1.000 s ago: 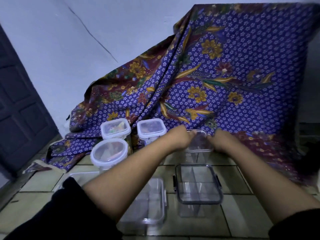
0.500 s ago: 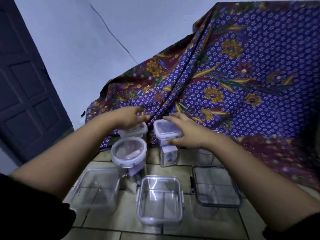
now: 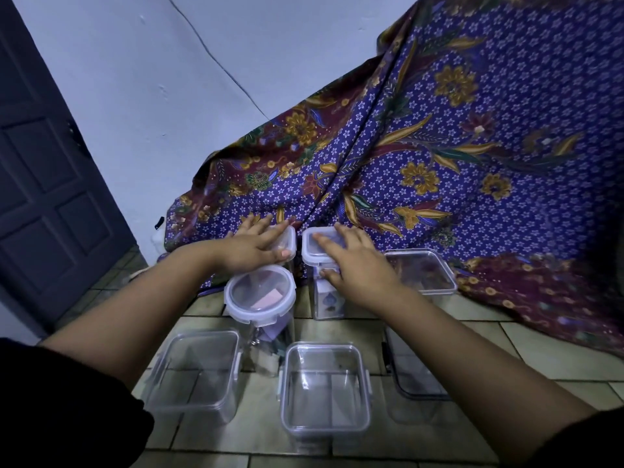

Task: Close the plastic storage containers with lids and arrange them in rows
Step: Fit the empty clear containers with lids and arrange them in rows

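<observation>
Several clear plastic containers with lids stand on the tiled floor in two rows. My left hand (image 3: 258,244) lies flat on the lid of the back left square container (image 3: 287,238). My right hand (image 3: 354,263) lies flat on the lid of the back middle square container (image 3: 312,246). A round lidded container (image 3: 260,295) stands just in front of my left hand. At the back right sits a lidded square container (image 3: 422,270). The front row holds a left container (image 3: 196,369), a middle container (image 3: 324,386) and a dark-rimmed one (image 3: 410,373) partly behind my right forearm.
A purple floral cloth (image 3: 456,146) drapes over something behind the containers and spills onto the floor at right. A dark door (image 3: 40,184) stands at left beside a pale wall. Bare tiles (image 3: 547,346) show at right and in front.
Both hands went from the back right container to the two back left ones, and now rest flat on their lids. The view has swung left and come closer.
</observation>
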